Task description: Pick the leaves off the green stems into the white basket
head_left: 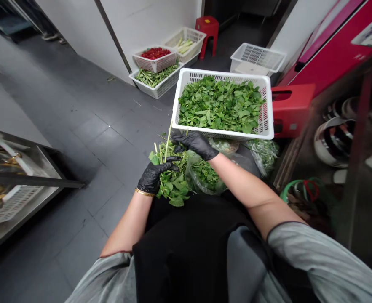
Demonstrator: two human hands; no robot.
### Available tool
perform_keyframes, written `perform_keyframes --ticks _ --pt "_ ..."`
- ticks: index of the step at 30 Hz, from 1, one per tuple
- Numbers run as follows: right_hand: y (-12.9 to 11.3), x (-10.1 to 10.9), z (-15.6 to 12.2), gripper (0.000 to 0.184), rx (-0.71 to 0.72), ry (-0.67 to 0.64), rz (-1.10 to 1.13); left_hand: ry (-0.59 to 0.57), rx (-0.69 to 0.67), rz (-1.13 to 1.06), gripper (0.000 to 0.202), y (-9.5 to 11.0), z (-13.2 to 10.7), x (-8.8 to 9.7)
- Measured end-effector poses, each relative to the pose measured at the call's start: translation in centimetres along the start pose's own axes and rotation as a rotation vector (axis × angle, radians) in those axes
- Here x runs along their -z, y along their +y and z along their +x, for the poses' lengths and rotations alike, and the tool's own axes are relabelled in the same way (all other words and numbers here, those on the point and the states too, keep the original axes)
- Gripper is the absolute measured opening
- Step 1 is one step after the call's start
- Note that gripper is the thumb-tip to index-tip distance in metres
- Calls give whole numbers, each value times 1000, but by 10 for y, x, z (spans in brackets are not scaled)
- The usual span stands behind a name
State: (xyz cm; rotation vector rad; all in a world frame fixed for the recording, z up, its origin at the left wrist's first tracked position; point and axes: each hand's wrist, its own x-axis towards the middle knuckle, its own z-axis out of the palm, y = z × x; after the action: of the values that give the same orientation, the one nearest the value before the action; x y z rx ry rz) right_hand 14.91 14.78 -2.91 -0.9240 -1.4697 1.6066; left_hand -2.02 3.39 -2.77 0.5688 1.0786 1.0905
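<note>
Both my hands wear black gloves. My left hand (pixel 156 176) is closed around a bunch of leafy green stems (pixel 169 176), with the pale stalks sticking up past my fingers. My right hand (pixel 194 144) pinches at the top of the same bunch. Just beyond my hands stands a white slotted basket (pixel 269 110) heaped with picked green leaves (pixel 219 105). A clear plastic bag with more greens (pixel 204 174) lies under my right wrist, above my black apron.
Against the far wall stand white baskets of red chillies (pixel 156 54), green beans (pixel 154 78) and pale stalks (pixel 186 44), plus an empty white basket (pixel 257 57). Red stools (pixel 291 107) (pixel 208 26) stand nearby. A metal shelf (pixel 21 176) is on my left, stacked bowls (pixel 334 139) on my right.
</note>
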Motion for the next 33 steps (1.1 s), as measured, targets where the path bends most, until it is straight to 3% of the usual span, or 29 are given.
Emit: perform_keyframes --ticks 4,7,10,12,14,17,21,23,26,31,33 --pt "-21 25 0 48 -29 170 -70 52 -91 -75 35 -3 -3 12" --pt "-23 34 8 50 -11 175 -311 -49 -28 -166 38 0 -7 13" --pt "-19 27 10 47 -20 18 -514 -144 43 -196 41 3 -12 8" --pt "-18 13 2 43 -9 -160 -387 -186 121 -180 44 2 -14 4" --pt "-19 -4 -10 37 5 -244 -198 -192 204 -173 42 -2 -12 0" --pt "-26 -18 -28 38 -25 -114 -28 -69 127 -232 33 -8 -6 -2" --pt "-37 2 -37 44 -44 172 90 129 -38 -329 19 -5 2 11" --pt "-38 15 -36 45 -70 229 120 118 -54 -328 15 -4 3 17" --pt "-31 23 -31 47 -141 232 206 4 -81 -187 18 -7 -1 13" --pt "-13 3 -26 50 -86 348 353 23 -154 182 39 -20 -9 -12" --pt "-9 -6 -30 52 -78 303 380 58 -170 225 39 -24 -6 -15"
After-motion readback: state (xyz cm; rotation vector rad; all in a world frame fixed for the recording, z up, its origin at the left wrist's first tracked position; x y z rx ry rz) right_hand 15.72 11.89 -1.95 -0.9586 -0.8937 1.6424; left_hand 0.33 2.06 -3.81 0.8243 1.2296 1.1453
